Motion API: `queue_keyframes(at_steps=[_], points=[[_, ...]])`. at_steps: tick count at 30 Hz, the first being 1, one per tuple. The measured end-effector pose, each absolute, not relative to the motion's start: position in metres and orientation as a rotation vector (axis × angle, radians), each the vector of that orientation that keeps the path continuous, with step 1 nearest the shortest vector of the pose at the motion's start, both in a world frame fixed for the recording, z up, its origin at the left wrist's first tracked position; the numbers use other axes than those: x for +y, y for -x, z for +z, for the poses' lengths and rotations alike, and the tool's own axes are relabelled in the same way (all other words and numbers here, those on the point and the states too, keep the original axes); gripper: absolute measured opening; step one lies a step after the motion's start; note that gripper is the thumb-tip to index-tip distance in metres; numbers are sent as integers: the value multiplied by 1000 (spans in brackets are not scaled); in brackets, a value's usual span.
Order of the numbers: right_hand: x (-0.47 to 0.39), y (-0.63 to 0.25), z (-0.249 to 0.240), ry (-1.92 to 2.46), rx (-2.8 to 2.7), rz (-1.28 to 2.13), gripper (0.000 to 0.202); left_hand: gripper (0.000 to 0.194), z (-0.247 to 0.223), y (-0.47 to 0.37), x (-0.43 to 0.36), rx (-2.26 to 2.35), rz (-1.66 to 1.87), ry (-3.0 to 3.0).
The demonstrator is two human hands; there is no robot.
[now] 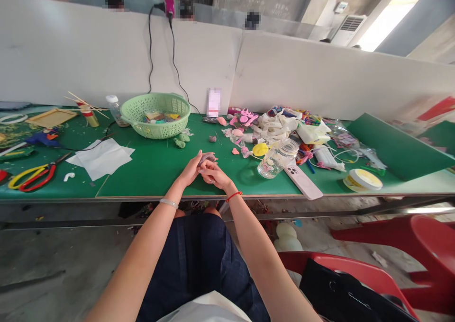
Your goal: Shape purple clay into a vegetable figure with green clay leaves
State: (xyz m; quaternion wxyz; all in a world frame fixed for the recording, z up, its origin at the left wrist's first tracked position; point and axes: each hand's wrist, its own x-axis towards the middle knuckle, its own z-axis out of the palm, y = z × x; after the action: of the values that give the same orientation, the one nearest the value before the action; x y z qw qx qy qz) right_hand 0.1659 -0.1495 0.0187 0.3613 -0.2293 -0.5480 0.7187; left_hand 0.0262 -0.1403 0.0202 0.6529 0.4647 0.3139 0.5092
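My left hand (191, 169) and my right hand (215, 174) meet above the front edge of the green table. A soft greyish-purple lump of clay (207, 157) is held between them, partly covered by the fingers. My left fingers curl around the lump from the left, while my right fingers press over its near side. A smaller purple clay piece (212, 138) lies just beyond the hands. Green clay lumps (180, 141) rest to its left, and a pink clay piece (235, 151) lies to its right.
A green basket (156, 131) stands behind on the left, near white paper sheets (101, 158) and scissors (39, 174). On the right are a clear jar (277, 160), a pink phone (303, 182), a round tub (362, 180) and a cluttered pile. A propped phone (213, 102) leans against the partition.
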Motion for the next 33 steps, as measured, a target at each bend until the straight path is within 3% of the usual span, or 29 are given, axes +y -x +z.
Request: queue_keyframes(at_steps=[6,19,33], points=[[-148,-167,18,616,-1403,1860,49,75,22,-28,-143,731,1124,-1142],[-147,-167,15,537,-1419,1918,38,72,19,-26,-138,726,1159,-893],[-145,-164,16,590,-1393,1909,31,73,20,-24,-143,627,1109,-1037]])
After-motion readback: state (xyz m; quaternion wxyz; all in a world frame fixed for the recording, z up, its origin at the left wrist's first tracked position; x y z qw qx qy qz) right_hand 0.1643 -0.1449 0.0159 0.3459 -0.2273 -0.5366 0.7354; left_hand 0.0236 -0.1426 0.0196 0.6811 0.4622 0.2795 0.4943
